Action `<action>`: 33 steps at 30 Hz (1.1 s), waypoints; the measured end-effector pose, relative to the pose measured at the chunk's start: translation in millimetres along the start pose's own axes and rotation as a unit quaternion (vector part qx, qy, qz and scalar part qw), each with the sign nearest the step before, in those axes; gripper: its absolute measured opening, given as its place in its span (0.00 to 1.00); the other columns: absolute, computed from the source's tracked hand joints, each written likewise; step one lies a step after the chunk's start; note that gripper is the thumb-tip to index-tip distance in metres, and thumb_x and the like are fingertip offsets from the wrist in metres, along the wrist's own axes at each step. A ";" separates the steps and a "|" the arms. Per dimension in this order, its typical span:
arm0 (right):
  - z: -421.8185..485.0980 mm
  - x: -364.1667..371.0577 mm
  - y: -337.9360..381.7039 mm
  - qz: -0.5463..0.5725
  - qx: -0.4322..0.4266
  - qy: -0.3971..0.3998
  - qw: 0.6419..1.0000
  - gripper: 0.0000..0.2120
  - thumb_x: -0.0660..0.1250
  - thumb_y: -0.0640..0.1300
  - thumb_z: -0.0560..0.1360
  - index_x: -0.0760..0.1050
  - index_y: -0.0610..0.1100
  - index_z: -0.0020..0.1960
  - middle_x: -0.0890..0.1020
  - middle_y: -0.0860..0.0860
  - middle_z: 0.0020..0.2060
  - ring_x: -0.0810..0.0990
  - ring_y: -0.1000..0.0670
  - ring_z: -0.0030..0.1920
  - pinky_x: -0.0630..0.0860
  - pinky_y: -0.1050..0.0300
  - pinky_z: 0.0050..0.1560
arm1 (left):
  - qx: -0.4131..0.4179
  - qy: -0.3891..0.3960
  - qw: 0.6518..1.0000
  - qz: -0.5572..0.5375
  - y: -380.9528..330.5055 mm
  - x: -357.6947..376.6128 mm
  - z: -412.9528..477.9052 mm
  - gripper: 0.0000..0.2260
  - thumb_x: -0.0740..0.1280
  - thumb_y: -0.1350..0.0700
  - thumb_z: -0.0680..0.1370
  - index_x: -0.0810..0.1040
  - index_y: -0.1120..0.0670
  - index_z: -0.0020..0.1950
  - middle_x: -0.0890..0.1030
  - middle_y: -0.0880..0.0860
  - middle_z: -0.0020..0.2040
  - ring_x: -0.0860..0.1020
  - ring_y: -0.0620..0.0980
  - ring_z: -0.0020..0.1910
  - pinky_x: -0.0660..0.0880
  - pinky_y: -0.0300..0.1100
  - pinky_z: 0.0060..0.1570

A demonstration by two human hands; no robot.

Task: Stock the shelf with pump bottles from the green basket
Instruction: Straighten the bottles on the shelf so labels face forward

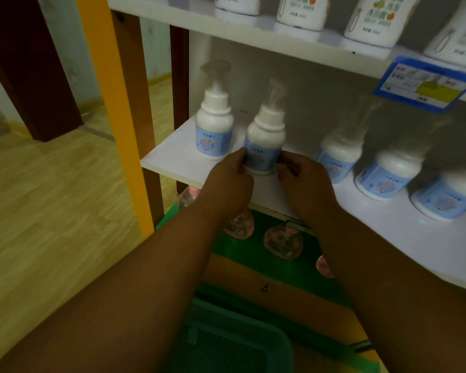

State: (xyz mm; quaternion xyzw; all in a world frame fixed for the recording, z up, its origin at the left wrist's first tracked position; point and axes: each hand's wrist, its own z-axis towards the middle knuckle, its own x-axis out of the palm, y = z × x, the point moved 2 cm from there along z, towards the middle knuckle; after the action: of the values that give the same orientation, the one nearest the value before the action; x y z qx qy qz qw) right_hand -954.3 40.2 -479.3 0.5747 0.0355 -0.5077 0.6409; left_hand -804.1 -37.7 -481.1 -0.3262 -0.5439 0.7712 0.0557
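A white pump bottle with a pale blue label (264, 141) stands upright on the white middle shelf (170, 157). My left hand (229, 176) grips its lower left side and my right hand (301, 176) its lower right side. Another like bottle (214, 130) stands just to its left, apart from my hands. To the right, three more of the same bottles (336, 154) (388, 173) (449, 195) stand in a row. The green basket (242, 340) sits low in front of me, between my forearms; its inside is dark and blurred.
Larger white bottles (299, 12) line the shelf above, with a blue price tag (425, 84) on its edge. Clear pink-tinted bottles (283, 242) stand on a green lower shelf. An orange post (119, 117) bounds the shelf at left; wood floor lies beyond.
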 end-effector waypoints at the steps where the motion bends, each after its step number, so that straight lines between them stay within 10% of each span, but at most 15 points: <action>1: 0.3 0.7 0.2 0.002 0.000 0.003 1.000 0.18 0.62 0.47 0.81 0.74 0.51 0.70 0.80 0.55 0.64 0.77 0.55 0.64 0.74 0.52 0.66 | -0.006 -0.002 1.000 -0.009 0.4 0.0 -0.3 0.22 0.59 0.62 0.80 0.68 0.52 0.74 0.74 0.53 0.70 0.71 0.51 0.68 0.66 0.39 0.64; 33: -9.7 -3.0 10.7 0.004 -0.001 -0.035 0.999 0.21 0.63 0.44 0.79 0.72 0.50 0.72 0.80 0.54 0.64 0.81 0.54 0.57 0.76 0.57 0.59 | -0.030 -0.048 0.998 -0.018 -3.0 5.4 -7.3 0.24 0.62 0.62 0.79 0.65 0.50 0.75 0.72 0.51 0.71 0.70 0.49 0.69 0.63 0.34 0.59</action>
State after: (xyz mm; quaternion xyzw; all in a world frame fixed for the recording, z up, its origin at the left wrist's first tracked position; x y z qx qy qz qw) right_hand -943.2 47.6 -473.2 0.5559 0.0109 -0.5249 0.6444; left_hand -805.0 -28.3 -482.3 -0.2805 -0.5744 0.7682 0.0340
